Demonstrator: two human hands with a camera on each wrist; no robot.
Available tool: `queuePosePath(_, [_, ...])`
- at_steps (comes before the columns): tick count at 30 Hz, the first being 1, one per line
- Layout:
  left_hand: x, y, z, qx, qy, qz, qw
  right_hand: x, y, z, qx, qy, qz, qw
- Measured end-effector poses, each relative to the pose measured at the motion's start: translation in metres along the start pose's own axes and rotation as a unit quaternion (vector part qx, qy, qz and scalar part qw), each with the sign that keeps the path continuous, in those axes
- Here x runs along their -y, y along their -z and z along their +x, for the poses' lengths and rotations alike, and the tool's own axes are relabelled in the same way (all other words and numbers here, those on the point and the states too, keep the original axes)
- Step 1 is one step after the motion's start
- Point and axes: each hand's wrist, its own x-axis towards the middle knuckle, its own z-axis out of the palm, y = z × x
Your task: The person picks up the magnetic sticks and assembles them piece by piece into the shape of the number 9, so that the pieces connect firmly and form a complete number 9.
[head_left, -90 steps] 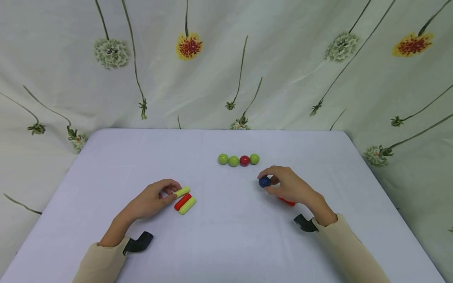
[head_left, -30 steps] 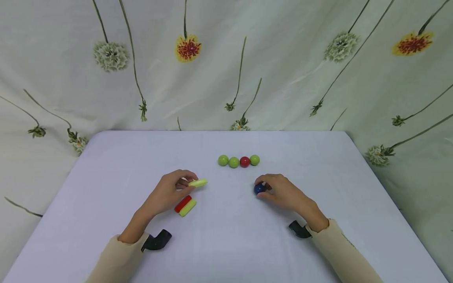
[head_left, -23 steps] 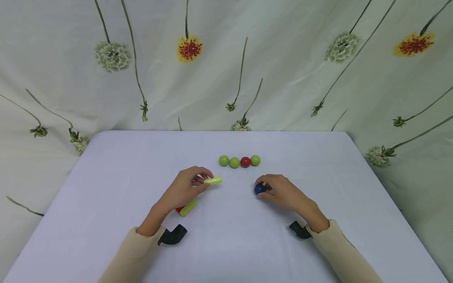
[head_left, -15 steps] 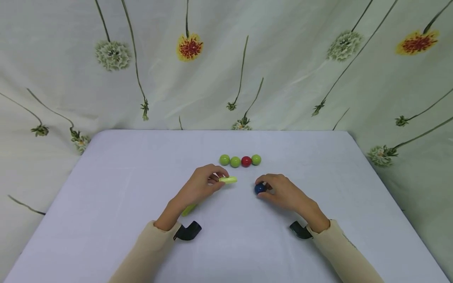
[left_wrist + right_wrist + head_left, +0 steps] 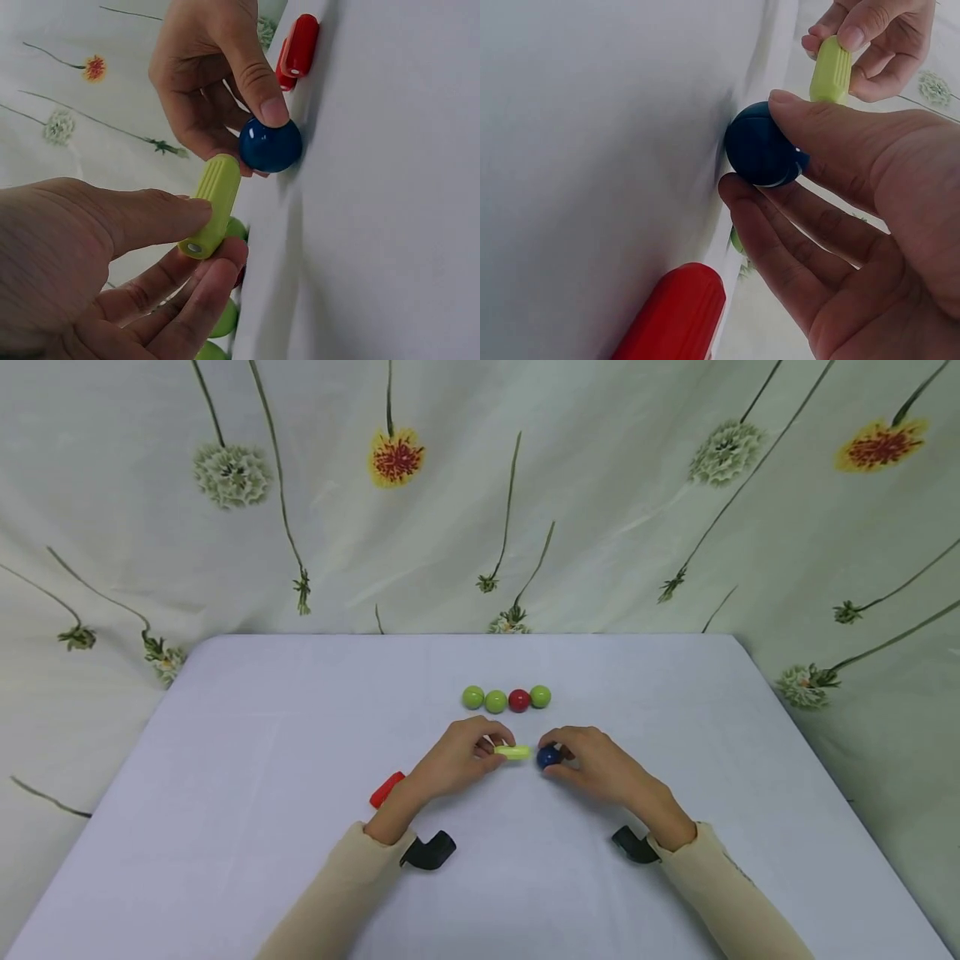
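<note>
Ribbed yellow-green cylinder (image 5: 212, 204) with metal end, pinched in left hand (image 5: 461, 757); glossy dark-blue ball (image 5: 763, 145) clamped in right hand (image 5: 600, 766), resting on counter (image 5: 247, 718).

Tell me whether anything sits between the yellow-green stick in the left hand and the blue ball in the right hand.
Nothing visible does. The left hand pinches the yellow-green stick, its tip aimed at the blue ball, which the right hand holds on the table. Only a small open gap separates them.

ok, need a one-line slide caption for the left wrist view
Left hand pinches a yellow-green stick, its tip close to the blue ball held by the right hand.
</note>
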Motion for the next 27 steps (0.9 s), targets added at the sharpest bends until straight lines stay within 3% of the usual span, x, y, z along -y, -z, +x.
queuePosePath(9, [-0.002,-0.012,0.004,0.011,0.000,0.006,0.9999,0.000,-0.001,0.001,0.001,0.004,0.002,1.000])
queuePosePath(27, [-0.004,-0.014,0.003,0.020,0.011,0.044,0.9988,0.000,-0.003,0.002,-0.012,0.024,-0.015,1.000])
